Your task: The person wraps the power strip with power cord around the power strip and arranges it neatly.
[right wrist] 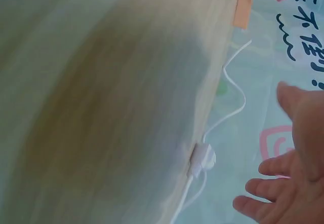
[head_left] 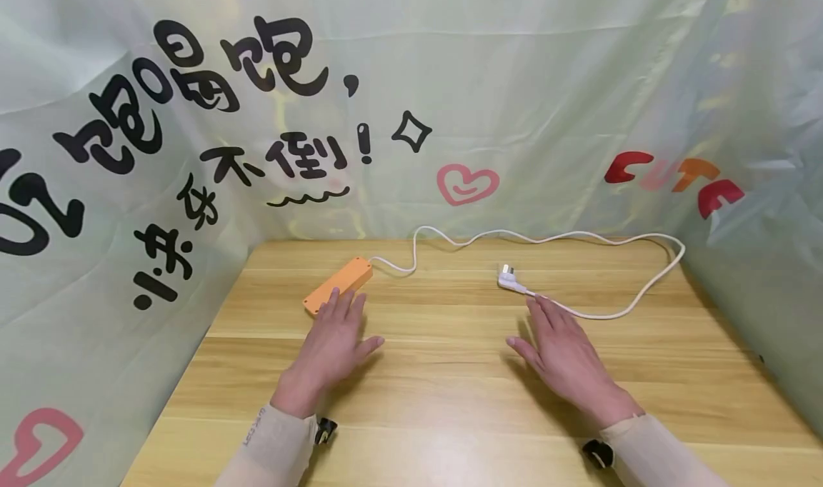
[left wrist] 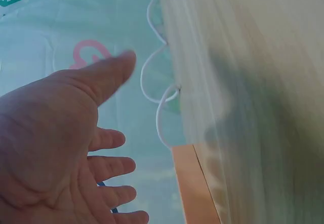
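Note:
An orange power strip [head_left: 338, 285] lies slanted on the left part of the wooden table, its white cord [head_left: 527, 239] running along the back and looping round at the right. That cord ends in a white plug [head_left: 510, 280], prongs facing the back. My left hand [head_left: 333, 346] is over the table just in front of the strip, fingers spread and holding nothing; its fingertips overlap the strip's near end in the head view. My right hand [head_left: 566, 355] is likewise extended with nothing in it, its fingertips near the cord behind the plug. The left wrist view shows the strip [left wrist: 195, 183] beyond the fingers.
A pale fabric sheet with black lettering and a pink heart [head_left: 468, 185] hangs behind the table [head_left: 444, 401] and along both sides. Coloured letters [head_left: 697, 175] are printed at the right. A small black object sits at each sleeve cuff.

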A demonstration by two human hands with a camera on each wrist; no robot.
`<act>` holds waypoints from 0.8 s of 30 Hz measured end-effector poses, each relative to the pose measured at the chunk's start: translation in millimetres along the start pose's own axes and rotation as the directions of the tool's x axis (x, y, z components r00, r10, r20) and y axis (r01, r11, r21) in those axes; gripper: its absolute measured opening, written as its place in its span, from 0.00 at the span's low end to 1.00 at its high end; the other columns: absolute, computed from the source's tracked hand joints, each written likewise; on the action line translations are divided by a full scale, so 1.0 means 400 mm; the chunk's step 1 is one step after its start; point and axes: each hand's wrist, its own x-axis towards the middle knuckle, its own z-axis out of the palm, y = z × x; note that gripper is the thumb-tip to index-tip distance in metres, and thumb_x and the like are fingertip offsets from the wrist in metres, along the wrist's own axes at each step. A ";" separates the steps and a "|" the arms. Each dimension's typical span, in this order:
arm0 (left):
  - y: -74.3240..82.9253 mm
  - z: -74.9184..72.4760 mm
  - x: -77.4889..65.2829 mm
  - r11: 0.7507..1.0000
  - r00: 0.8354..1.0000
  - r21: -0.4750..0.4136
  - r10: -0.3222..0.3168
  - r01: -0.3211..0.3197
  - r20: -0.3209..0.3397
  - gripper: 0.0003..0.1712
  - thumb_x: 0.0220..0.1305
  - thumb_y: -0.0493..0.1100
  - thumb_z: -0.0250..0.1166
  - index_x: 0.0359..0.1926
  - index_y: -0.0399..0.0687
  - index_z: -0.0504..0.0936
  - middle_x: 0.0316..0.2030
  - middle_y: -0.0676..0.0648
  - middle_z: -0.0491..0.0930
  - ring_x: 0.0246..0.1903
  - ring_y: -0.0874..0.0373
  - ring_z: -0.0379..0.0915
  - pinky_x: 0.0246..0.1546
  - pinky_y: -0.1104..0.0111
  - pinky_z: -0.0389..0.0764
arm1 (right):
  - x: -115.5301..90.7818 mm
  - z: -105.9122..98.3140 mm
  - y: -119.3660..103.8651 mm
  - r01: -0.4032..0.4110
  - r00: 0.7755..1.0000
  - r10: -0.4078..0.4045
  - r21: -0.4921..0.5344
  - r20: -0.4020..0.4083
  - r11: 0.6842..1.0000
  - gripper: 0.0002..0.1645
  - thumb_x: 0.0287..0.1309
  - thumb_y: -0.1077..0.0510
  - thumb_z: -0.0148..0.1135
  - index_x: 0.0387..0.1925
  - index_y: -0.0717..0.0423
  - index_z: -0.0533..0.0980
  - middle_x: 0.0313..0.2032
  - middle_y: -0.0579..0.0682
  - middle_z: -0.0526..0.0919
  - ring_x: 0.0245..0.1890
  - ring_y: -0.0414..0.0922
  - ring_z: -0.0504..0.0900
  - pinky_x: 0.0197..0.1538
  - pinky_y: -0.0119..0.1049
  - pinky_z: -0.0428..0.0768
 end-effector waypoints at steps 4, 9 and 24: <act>-0.021 -0.001 0.016 1.000 0.999 -0.014 0.006 -0.006 -0.043 0.44 0.71 0.57 0.70 0.75 0.34 0.66 0.73 0.31 0.68 0.77 0.29 0.55 0.76 0.40 0.60 | 0.030 0.016 -0.026 -0.028 0.999 0.032 0.122 -0.033 0.992 0.39 0.72 0.51 0.67 0.71 0.73 0.67 0.67 0.74 0.72 0.69 0.70 0.71 0.70 0.65 0.68; -0.043 0.000 0.041 0.996 0.996 -0.085 -0.027 0.019 -0.089 0.38 0.73 0.51 0.68 0.73 0.33 0.68 0.70 0.31 0.71 0.75 0.30 0.60 0.76 0.42 0.62 | 0.074 0.040 -0.063 -0.062 0.997 0.072 0.207 -0.038 0.976 0.30 0.74 0.54 0.63 0.67 0.70 0.72 0.65 0.72 0.77 0.67 0.69 0.74 0.69 0.64 0.71; -0.102 0.008 0.176 0.948 0.972 -0.263 -0.210 0.177 -0.105 0.40 0.72 0.47 0.66 0.78 0.40 0.62 0.73 0.33 0.67 0.71 0.34 0.65 0.68 0.42 0.71 | 0.229 0.144 -0.212 -0.054 0.996 0.029 0.334 0.079 0.941 0.29 0.73 0.54 0.62 0.68 0.65 0.74 0.66 0.64 0.79 0.68 0.61 0.77 0.70 0.57 0.74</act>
